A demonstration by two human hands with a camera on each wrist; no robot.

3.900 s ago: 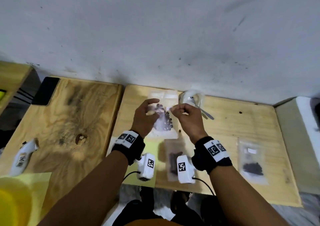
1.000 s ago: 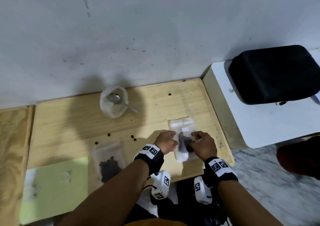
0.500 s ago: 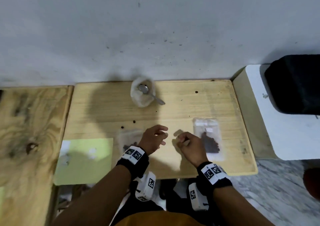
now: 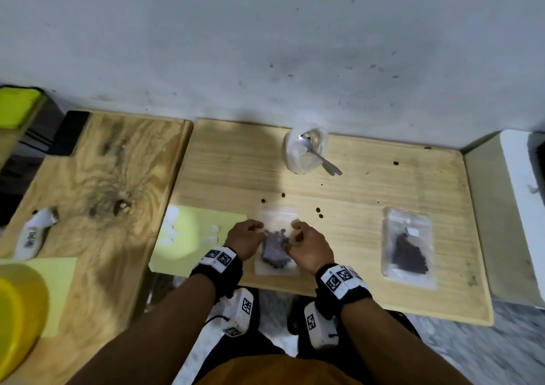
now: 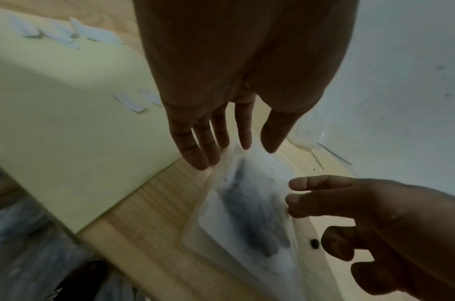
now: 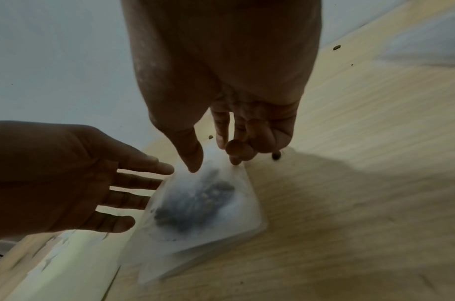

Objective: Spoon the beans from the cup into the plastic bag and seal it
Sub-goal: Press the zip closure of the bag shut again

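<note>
A small clear plastic bag [image 4: 276, 256] with dark beans lies flat near the table's front edge, blurred in the left wrist view [image 5: 246, 215] and the right wrist view [image 6: 203, 203]. My left hand [image 4: 255, 231] has straight fingers [image 5: 195, 154] touching the bag's left edge. My right hand [image 4: 295, 235] has curled fingers, and its thumb and fingertips [image 6: 236, 154] pinch the bag's top right corner. The clear cup [image 4: 305, 160] stands at the back of the table with the spoon [image 4: 321, 159] in it.
A second bag of beans [image 4: 408, 246] lies to the right. Several loose beans [image 4: 318, 210] are scattered mid-table. A pale green sheet [image 4: 191, 237] with white labels lies at left. A dark phone [image 4: 69, 132] and a yellow bowl [image 4: 17, 311] sit further left.
A second ago both hands laid a bag of beans at the right. Half a second ago they hovered with nothing in them; now both are on the middle bag.
</note>
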